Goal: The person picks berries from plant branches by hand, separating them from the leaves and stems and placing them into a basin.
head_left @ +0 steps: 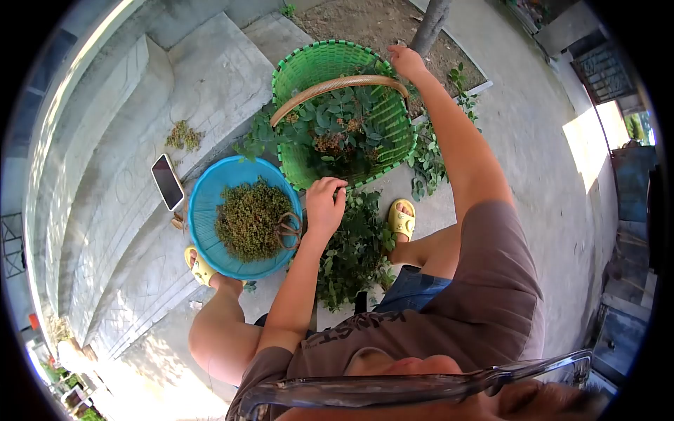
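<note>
A green woven basket [295,77] with a brown arched handle [330,86] holds leafy sprigs [337,112] and reddish-brown berry clusters [328,143]. My left hand [326,203] is closed at the basket's near rim. At the far right of the rim, my right hand [407,62] has its fingers against the edge; the far side of its grip is partly hidden. Left of my left hand stands a blue plastic basin [203,242] with a heap of small greenish-brown berry clusters [253,221] in it. A pair of scissors [288,230] rests at the basin's right side.
Cut leafy branches [354,252] lie between my feet, and more leaves [426,161] lie right of the basket. A phone [167,182] and a small berry cluster [184,136] are on the concrete step [210,77]. A tree trunk [430,28] rises beyond my right hand.
</note>
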`<state>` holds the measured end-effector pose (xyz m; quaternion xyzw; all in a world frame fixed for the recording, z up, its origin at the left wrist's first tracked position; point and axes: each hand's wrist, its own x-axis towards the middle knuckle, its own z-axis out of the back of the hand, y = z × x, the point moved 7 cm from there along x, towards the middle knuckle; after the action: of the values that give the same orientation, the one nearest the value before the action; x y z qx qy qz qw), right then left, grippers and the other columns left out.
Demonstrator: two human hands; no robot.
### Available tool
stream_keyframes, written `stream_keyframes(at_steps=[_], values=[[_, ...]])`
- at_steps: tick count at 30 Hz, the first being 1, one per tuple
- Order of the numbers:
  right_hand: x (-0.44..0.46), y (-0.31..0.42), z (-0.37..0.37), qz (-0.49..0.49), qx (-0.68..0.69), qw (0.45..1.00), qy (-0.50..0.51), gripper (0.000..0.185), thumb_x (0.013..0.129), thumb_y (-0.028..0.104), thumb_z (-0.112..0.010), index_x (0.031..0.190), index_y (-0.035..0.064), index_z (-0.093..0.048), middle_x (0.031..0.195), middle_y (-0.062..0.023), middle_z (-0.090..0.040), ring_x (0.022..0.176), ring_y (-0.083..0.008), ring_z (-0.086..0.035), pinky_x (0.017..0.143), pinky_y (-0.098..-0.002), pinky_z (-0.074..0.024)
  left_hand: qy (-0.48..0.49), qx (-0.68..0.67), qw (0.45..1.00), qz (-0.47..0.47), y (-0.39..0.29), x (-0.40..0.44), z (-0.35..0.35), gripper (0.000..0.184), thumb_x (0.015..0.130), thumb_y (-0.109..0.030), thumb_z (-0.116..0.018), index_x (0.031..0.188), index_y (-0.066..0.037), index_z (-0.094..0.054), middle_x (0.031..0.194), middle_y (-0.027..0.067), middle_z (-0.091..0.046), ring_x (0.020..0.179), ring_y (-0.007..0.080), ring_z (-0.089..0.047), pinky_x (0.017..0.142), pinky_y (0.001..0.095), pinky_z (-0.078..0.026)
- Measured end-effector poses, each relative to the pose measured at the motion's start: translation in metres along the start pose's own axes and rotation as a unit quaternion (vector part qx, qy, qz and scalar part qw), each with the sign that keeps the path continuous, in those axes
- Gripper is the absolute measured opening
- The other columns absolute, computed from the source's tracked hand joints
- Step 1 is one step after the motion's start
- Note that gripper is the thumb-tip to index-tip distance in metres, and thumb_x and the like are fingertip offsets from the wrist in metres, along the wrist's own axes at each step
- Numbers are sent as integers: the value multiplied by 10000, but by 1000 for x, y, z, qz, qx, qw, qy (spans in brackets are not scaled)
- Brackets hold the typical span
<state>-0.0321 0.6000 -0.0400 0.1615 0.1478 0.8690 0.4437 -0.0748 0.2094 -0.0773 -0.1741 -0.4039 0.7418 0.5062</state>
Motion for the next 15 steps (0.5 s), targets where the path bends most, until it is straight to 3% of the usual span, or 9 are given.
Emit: stream_keyframes(at_steps=[3, 9, 11, 15], values=[[14, 0, -21, 17, -52, 997, 50, 386, 860, 138, -462, 1238, 196, -512, 1124, -141, -590, 997, -307, -577, 850, -411, -471, 13, 4, 1000, -6, 0, 1, 1, 117, 837, -129, -560, 901, -50, -618, 960, 69, -587, 931, 275, -516, 833, 383, -386], [27, 0, -31, 7, -25, 997, 68, 245, 807, 217, -606, 1029, 120, -643, 935, -98, -659, 900, -246, -623, 778, -362, -484, 1, -17, 1000, -15, 2, 3, 2, 82, 809, -106, -580, 873, -66, -611, 912, 60, -582, 883, 263, -528, 819, 401, -379], [29, -3, -33, -37, 62, 994, 78, 218, 755, 254, -685, 913, 104, -677, 828, -78, -666, 817, -226, -633, 728, -363, -492, 5, -23, 1000, -10, 4, 4, 1, 82, 809, -106, -580, 874, -67, -611, 913, 60, -582, 888, 262, -528, 817, 402, -379], [33, -1, -32, -34, 118, 987, 104, 215, 744, 312, -692, 870, 138, -702, 842, -73, -672, 809, -223, -639, 745, -361, -504, 4, -28, 1000, -5, 6, 2, 1, 84, 816, -112, -577, 880, -67, -607, 929, 59, -580, 912, 262, -524, 817, 405, -376]])
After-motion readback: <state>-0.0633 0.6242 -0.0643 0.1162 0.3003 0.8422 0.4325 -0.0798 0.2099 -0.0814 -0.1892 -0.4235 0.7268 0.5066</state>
